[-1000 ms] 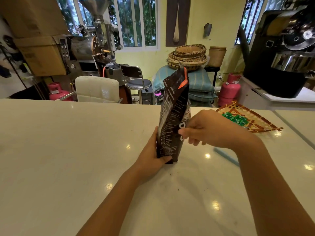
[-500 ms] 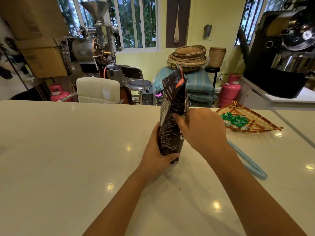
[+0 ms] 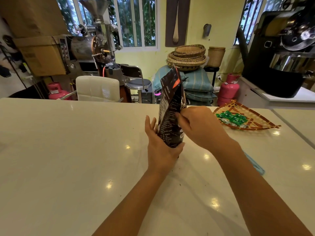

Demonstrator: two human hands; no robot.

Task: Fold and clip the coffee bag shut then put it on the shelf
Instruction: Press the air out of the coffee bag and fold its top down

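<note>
Right hand (image 3: 198, 126) and forearm cover coffee bag (image 3: 170, 106), clip (image 3: 254, 163)

Bright, even daylight from windows (image 3: 136, 23) at 12 o'clock and 1 o'clock. Small ceiling-light glare spots dot the glossy worktop (image 3: 68, 159). Soft arm shadows at 5 o'clock. Strong wide-angle bending at edges; centre sharp, corners slightly soft.

A dark brown coffee bag (image 3: 171, 114) printed with small white lettering and an orange flash near its top stands on a glossy cream counter (image 3: 71, 150). Green wrappers (image 3: 232, 118) fill a tan woven tray (image 3: 265, 120) with reddish-brown banding (a pale blue clip (image 3: 255, 165) lies nearby). Behind: pink gas cylinders (image 3: 228, 89).
</note>
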